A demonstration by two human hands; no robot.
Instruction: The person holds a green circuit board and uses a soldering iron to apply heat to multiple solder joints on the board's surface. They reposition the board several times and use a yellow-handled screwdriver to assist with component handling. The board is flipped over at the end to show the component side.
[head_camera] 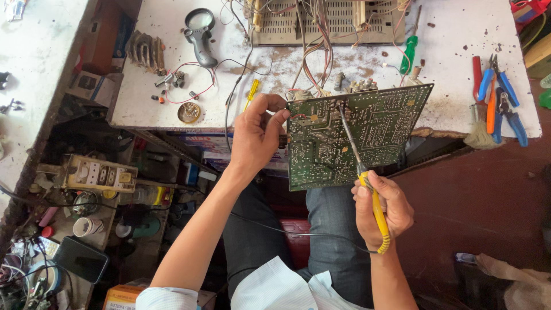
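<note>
Left hand (255, 135) pinches the circuit board (350, 135) tilted so the right hand's (381, 209) gripped soldering iron (367, 183) reaches it.

A green circuit board (356, 135), its solder side up and dotted with silvery joints, tilts against the front edge of the white bench (459, 63), held at its left edge. A yellow-handled soldering iron (367, 183) rests its thin metal tip on the board's centre, its black cord trailing from the handle.
</note>
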